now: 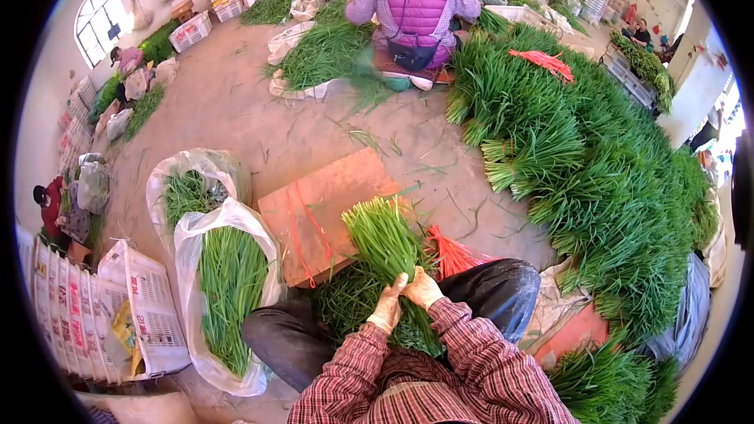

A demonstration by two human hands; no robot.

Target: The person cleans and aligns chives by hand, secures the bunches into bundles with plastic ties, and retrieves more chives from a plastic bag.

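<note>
Both my hands wear pale, stained gloves and are closed round the lower part of a bunch of green chives (381, 235). My left hand (387, 306) grips it from the left, and my right hand (424, 288) wraps it from the right, close beside the left. The bunch's pale cut ends point forward and up over a wooden board (345, 180). A red tie (294, 228) lies across that board. Just right of the bunch is a bundle of red ties (452, 255). Loose chives (345, 302) lie between my knees, partly hidden by my forearms.
An open plastic bag (184, 239) of chives (232, 290) stands left of my knee. White crates (145, 306) are beyond it. A long heap of tied bunches (581, 173) fills the right side. Ahead, a person in a purple vest (415, 8) sits among chives; other people sit farther off.
</note>
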